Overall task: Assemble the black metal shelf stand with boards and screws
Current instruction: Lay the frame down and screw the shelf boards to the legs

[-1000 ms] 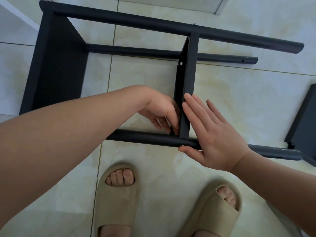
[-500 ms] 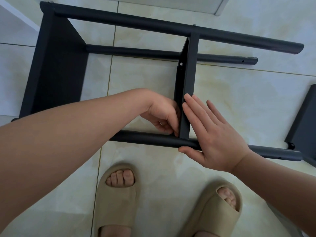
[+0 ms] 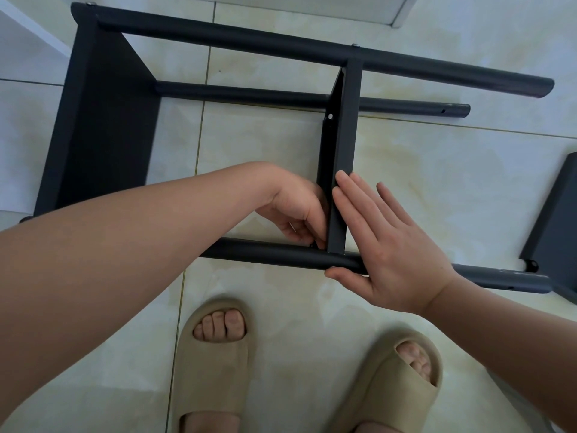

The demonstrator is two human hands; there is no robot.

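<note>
Two hands work the shelf stand [image 3: 249, 42] lying on the floor [image 3: 437, 182]. Right hand [image 3: 387, 254] presses flat to steady the middle board [image 3: 346, 135]; left hand [image 3: 293, 207] curls at its corner (screw inside? cannot tell).

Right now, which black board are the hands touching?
The middle board, between the poles: the left hand and right hand meet at its near end. The left end board and the loose right board go untouched.
</note>
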